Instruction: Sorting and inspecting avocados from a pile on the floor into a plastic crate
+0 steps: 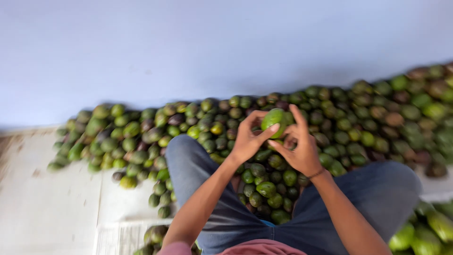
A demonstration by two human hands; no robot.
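I hold one green round fruit (273,118) up in front of me with both hands. My left hand (248,138) grips its left side with thumb and fingers. My right hand (300,146) cups its right side, with the index finger raised along the fruit. Below and behind the hands lies a large heap of green and dark fruits (198,123). More of them fill the gap between my knees (266,189). My legs, in blue jeans (188,165), are spread wide on the floor.
The heap runs along a pale blue wall (188,47) from left to far right (401,108). A light tiled floor (52,203) lies at the left. More green fruits sit at the bottom right (424,231) and by my left hip (155,233).
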